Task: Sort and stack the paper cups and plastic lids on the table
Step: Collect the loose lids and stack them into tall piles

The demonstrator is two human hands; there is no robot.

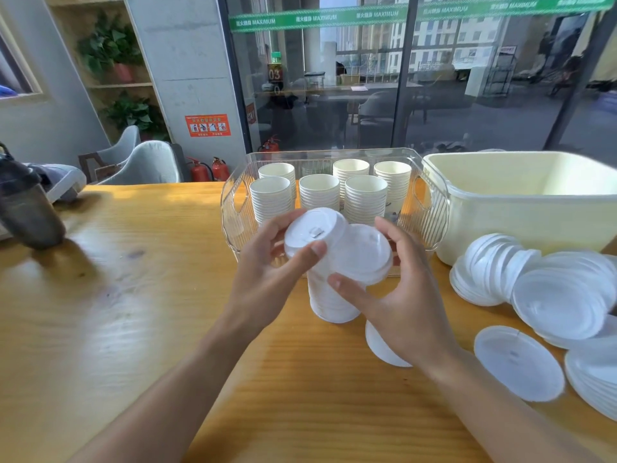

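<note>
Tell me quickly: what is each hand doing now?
Left hand: closed on the stack of lids.
Right hand: closed on the same stack.

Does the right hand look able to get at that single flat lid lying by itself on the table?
Probably yes, once it lets go: the right hand is busy gripping a stack of lids together with the left hand. The single lid lies close by on bare table, with nothing between.
</note>
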